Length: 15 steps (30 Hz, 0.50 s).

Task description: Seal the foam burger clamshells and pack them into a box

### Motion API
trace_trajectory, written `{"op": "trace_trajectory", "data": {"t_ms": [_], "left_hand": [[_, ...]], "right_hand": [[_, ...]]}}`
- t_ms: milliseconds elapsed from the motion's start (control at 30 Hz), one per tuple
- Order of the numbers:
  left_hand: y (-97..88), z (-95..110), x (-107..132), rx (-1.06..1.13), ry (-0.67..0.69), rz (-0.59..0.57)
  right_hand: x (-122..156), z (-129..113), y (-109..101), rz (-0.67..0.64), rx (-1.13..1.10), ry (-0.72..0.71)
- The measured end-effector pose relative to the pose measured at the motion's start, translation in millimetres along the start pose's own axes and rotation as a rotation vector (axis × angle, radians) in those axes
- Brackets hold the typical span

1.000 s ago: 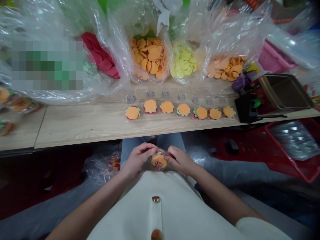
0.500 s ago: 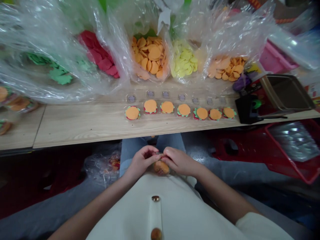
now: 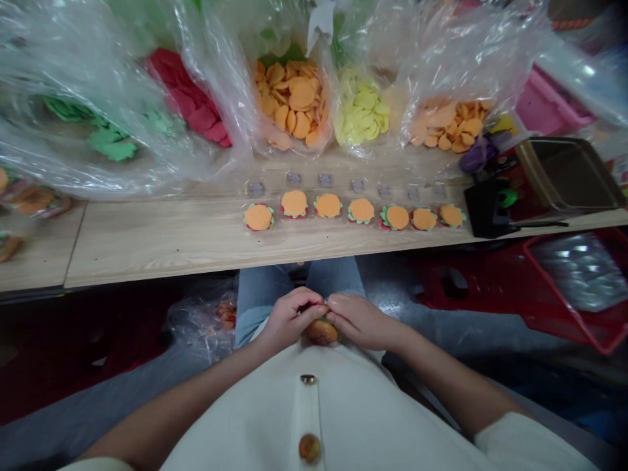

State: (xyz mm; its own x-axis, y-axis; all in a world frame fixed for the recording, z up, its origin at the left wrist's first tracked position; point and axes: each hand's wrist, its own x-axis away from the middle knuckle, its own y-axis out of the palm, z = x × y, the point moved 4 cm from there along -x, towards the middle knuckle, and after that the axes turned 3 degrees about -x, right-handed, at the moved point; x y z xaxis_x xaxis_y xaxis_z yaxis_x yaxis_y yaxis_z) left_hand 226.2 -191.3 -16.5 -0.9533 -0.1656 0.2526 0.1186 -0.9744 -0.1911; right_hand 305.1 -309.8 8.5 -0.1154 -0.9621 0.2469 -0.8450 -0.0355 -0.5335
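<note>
Close to my body, below the table edge, both hands are closed on one small packaged toy burger (image 3: pixel 322 332). My left hand (image 3: pixel 293 316) pinches its upper rim from the left, thumb and fingers together. From the right, my right hand (image 3: pixel 360 319) grips the same edge, its fingertips meeting those of the left. The burger's orange-brown bun shows beneath the fingers; the top of the pack is hidden. On the table before me lies a row of open clear packs, each with a layered foam burger (image 3: pixel 295 203) in it.
Plastic bags along the back hold green pieces (image 3: pixel 118 147), red pieces (image 3: pixel 189 98), orange discs (image 3: pixel 297 98) and yellow pieces (image 3: pixel 363 111). A black holder (image 3: pixel 488 209) stands at the right by a brown tray (image 3: pixel 579 173). Below right is a red crate (image 3: pixel 583 314); a plastic bag (image 3: pixel 196 327) hangs lower left.
Both hands have shifted slightly right with the burger, and the fingertips are closer together over its upper edge. The view has tilted a little; the row on the table is unchanged.
</note>
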Motion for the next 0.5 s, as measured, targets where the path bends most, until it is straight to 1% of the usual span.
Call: {"op": "trace_trajectory", "data": {"t_ms": [67,133,200,267,300,333,367,400,467,500], "left_hand": [[-2.7,-3.9,-8.5,0.128,-0.098,-0.039],[-6.7,-7.6,-16.8,0.393,-0.207,-0.049],[-8.3,-7.1,-23.6,0.680,-0.297,-0.096],[-9.0,-0.7,-30.8,0.849,-0.338,-0.159],[-9.8,3.9,-35.3,0.885,-0.343,-0.172],[-11.6,8.9,-40.8,0.904,-0.338,-0.153],[-13.7,14.4,-47.2,0.913,-0.324,-0.115],[-15.5,20.3,-53.9,0.914,-0.299,-0.074],[-15.8,32.6,-66.7,0.882,-0.242,-0.036],[-14.4,38.1,-72.1,0.845,-0.216,-0.027]], "right_hand": [[-1.5,11.7,-3.7,0.058,-0.138,0.041],[-6.3,26.1,-11.5,0.170,-0.325,0.119],[-13.3,39.0,-20.5,0.304,-0.509,0.184],[-19.2,47.9,-29.0,0.466,-0.650,0.225],[-20.6,51.0,-31.9,0.551,-0.724,0.250],[-21.0,53.2,-32.6,0.611,-0.803,0.284],[-21.1,53.9,-30.8,0.626,-0.887,0.323],[-21.4,52.6,-26.7,0.588,-0.972,0.354],[-23.1,44.5,-15.8,0.418,-1.106,0.355],[-24.0,39.8,-11.7,0.360,-1.147,0.332]]}}
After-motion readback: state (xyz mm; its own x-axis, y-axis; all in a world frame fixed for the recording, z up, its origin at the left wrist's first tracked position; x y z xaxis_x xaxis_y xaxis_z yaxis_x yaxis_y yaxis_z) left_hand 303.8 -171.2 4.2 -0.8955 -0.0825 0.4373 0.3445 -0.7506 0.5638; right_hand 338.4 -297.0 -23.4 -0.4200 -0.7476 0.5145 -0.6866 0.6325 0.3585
